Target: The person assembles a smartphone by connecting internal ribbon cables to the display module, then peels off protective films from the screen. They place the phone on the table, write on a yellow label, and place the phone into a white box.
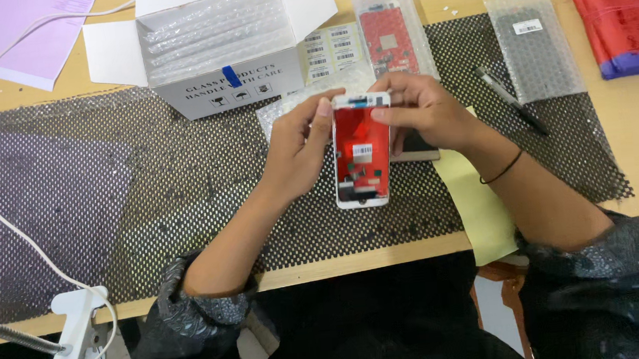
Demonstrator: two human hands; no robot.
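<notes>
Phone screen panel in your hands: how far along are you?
Done: the white box is open, and one panel is out. In hand: left hand and right hand hold the phone screen panel at its top. Left: bubble-wrapped panels stay bagged, with more sleeves in the box.

The scene is evenly and fairly brightly lit, seemingly from overhead, so the wooden table (634, 124) glows warm and shadows stay soft and short, only a faint dark edge showing under the hands (298, 147) and the forearms. Mild glare sits on the bubble-wrap sleeves (209, 32) in the open white cardboard box (243, 83) and on the clear bubble-wrap pouch (535, 45) to the right, washing out what lies inside. The picture is slightly soft overall with compression smear, fine detail on the black mesh mat (183, 182) shimmers, and the dark clothing along the bottom edge falls into near-black with little detail.
</notes>
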